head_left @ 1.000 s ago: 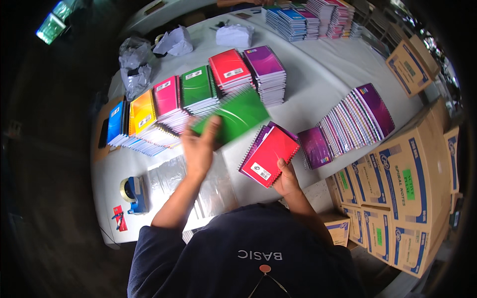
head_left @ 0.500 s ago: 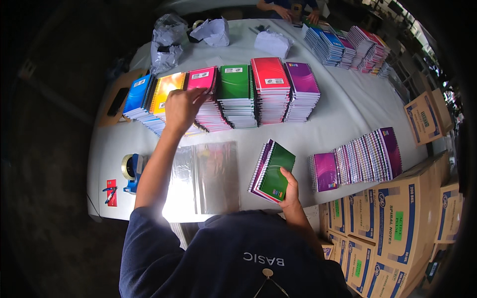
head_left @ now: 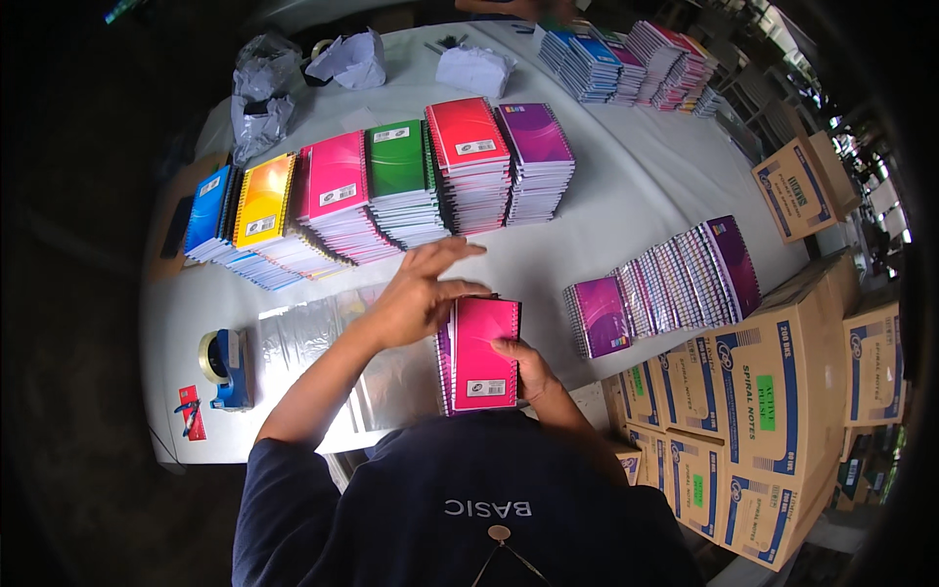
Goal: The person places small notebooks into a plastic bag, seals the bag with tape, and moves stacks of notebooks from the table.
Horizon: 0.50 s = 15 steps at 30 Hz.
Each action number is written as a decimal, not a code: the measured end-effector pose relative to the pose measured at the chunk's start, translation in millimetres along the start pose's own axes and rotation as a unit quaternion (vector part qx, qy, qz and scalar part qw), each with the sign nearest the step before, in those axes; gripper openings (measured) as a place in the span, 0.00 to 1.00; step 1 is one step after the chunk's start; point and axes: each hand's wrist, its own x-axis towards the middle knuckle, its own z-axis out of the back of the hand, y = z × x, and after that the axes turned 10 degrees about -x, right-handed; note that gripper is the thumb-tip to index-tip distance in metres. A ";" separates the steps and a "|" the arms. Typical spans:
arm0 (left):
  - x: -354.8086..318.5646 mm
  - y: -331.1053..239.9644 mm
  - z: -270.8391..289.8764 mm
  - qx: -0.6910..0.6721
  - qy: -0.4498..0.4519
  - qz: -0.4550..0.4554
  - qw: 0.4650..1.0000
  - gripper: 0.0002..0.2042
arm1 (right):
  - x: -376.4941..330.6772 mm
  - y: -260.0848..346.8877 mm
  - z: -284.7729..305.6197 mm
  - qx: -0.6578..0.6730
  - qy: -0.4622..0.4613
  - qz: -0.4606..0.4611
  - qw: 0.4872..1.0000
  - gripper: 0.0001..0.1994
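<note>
My right hand [head_left: 531,372] grips a small stack of spiral notebooks near my chest, its thumb lying over the front. On top lies a pink notebook [head_left: 487,342] with a white label, and the edge of a purple notebook [head_left: 446,367] sticks out beneath it on the left. Just above the pink notebook's top edge is my left hand [head_left: 421,293], its fingers stretched apart; whether its thumb touches the notebook I cannot tell. Beyond stand the piles they resemble: blue [head_left: 209,205], yellow [head_left: 262,201], pink [head_left: 333,176], green [head_left: 399,161], red [head_left: 468,137] and purple [head_left: 535,137].
Clear plastic sleeves [head_left: 367,391] lie under my left forearm. A tape dispenser [head_left: 230,367] and a red card with a pen [head_left: 192,416] sit at left. Purple notebooks in a row [head_left: 670,284] lie at right, beside cardboard boxes [head_left: 782,411]. Further piles [head_left: 597,68] stand at the back.
My left hand has come back from the pink pile toward my chest. A pink notebook now covers the green one on the stack in my right hand. The whole view has shifted.
</note>
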 end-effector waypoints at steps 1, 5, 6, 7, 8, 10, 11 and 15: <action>15.2 3.2 9.7 0.021 0.010 0.025 0.999 0.25 | -2.8 -0.9 5.0 -0.059 -0.004 -0.029 0.998 0.25; 86.3 49.7 3.4 0.149 -0.163 0.047 0.974 0.22 | 3.3 -7.5 14.4 0.011 -0.035 -0.001 0.999 0.24; 96.4 63.7 -3.7 0.253 -0.231 0.039 0.939 0.20 | 3.8 -5.3 11.5 0.028 -0.046 0.028 0.998 0.23; 101.6 70.3 -6.2 0.253 -0.235 0.034 0.938 0.20 | 2.7 -2.0 10.5 0.046 -0.057 0.059 0.995 0.22; 106.6 70.2 -5.6 0.268 -0.178 0.055 0.945 0.20 | 1.7 -0.1 11.2 0.045 -0.057 0.064 0.995 0.22; 107.4 69.4 -1.0 0.281 -0.117 0.069 0.950 0.16 | -1.0 4.2 12.9 0.052 -0.087 0.106 0.989 0.23; 105.3 53.1 2.5 0.282 -0.118 0.062 0.950 0.16 | -2.1 4.5 14.9 0.052 -0.085 0.113 0.989 0.23; 45.2 -13.3 -24.3 -0.326 -0.418 0.156 0.833 0.10 | -0.5 -8.8 21.8 -0.014 -0.120 0.176 0.977 0.30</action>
